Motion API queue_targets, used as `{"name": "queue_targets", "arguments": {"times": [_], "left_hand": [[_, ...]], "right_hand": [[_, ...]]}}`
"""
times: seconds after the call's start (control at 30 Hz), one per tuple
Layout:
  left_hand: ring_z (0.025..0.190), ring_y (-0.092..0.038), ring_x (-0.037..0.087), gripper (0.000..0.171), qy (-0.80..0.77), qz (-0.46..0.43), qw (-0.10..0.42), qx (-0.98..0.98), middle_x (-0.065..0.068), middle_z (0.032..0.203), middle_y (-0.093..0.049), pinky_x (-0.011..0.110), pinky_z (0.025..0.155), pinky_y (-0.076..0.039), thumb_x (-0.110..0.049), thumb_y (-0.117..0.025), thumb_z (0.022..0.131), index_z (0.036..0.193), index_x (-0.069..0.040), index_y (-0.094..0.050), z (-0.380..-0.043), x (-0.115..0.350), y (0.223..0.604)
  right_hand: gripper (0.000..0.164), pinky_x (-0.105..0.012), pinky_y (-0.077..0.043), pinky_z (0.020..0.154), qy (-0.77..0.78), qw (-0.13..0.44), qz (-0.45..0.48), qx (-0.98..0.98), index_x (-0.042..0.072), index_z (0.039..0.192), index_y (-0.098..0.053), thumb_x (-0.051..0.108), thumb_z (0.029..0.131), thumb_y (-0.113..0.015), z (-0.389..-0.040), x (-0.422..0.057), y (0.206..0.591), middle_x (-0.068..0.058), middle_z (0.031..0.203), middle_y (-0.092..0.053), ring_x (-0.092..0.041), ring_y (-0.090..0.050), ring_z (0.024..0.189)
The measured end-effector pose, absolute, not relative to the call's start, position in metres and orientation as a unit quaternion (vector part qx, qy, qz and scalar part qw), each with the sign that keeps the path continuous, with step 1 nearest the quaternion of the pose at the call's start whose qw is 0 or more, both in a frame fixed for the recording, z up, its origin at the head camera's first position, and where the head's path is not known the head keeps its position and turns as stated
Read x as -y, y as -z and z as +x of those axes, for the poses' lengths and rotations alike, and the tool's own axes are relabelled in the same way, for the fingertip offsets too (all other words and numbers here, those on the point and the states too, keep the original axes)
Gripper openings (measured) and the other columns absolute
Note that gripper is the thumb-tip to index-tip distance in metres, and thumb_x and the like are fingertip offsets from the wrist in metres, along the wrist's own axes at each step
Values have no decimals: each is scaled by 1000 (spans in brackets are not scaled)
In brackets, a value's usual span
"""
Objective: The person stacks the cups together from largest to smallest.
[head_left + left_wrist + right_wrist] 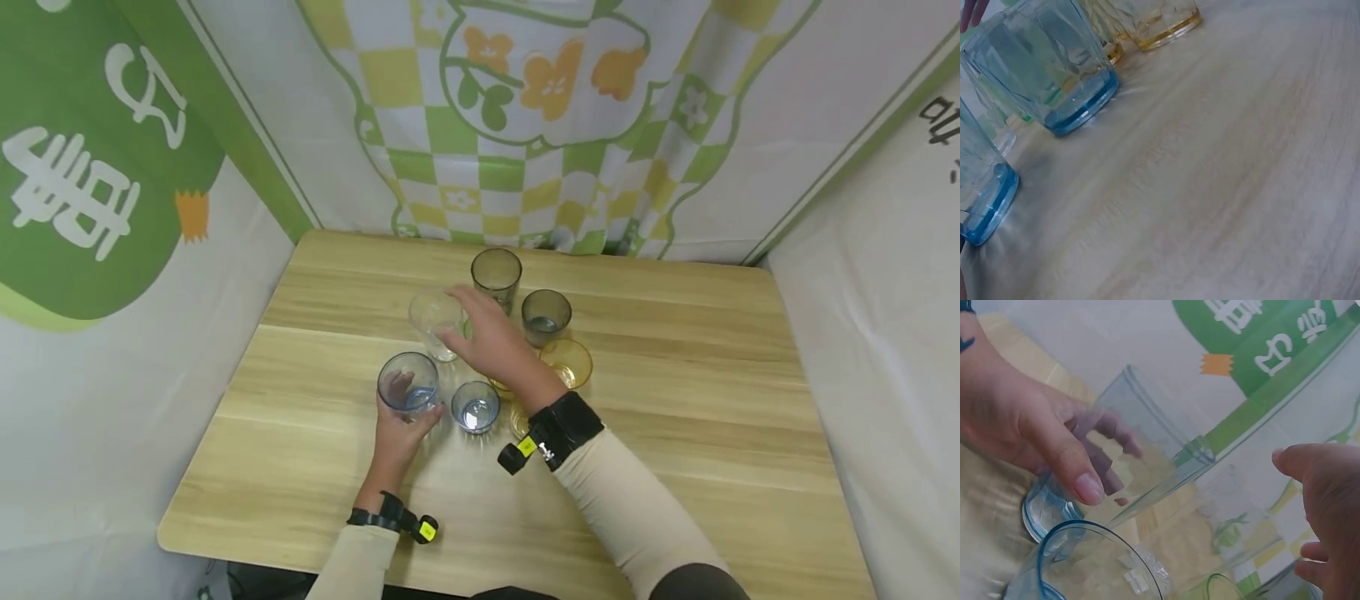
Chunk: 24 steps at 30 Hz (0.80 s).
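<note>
The bare left hand [400, 433] curls in a grip; ahead and rightward of it, the bare right hand [491, 337] spreads its digits.

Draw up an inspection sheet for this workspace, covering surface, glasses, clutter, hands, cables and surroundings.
Surface: wood-grain table, rounded corners.
Glasses: larger blue glass, smaller blue glass, clear glass, larger gray glass, smaller gray glass, yellow glasses, some behind the right arm; a green one mostly hidden.
Clutter: nothing seen.
Hands: left hand holds the larger blue glass; right hand is at the clear glass, fingers spread, contact unclear.
Cables: nothing certain; the dark area below the table's near edge is unclear.
Surroundings: checked cloth behind; white wall with green print on the left.
</note>
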<state>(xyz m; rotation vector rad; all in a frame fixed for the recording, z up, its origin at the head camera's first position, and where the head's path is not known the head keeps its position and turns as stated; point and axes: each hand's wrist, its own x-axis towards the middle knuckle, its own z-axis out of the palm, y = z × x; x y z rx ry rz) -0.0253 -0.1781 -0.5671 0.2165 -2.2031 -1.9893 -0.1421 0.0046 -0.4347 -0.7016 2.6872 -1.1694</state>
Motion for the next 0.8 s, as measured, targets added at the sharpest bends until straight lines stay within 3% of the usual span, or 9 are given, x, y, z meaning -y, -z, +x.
{"name": "queue_targets", "arguments": {"times": [0.23,0.53,0.8], "left_hand": [[139,-39,47,89,666,72,87,737,27,149,-40,62,116,-29,2,-82,80,149,-6,-26,-20,177,561],[139,-39,44,85,662,73,76,742,27,150,-40,61,117,-28,1,-79,83,148,-2,-24,-15,169,538],[140,-40,42,86,646,81,60,757,25,149,-42,57,118,-30,-2,-82,82,147,-5,-25,-16,174,538]], "right_hand": [[79,-55,-33,118,338,80,-256,-902,20,159,-30,50,95,-66,-155,16,440,-8,167,-24,-28,-19,154],[84,-53,-30,120,287,102,-279,-911,21,160,-27,49,94,-70,-165,27,451,-10,168,-20,-32,-18,154],[83,-55,-38,115,283,117,-264,-915,23,160,-26,45,94,-71,-168,33,452,-12,167,-18,-33,-22,153]]}}
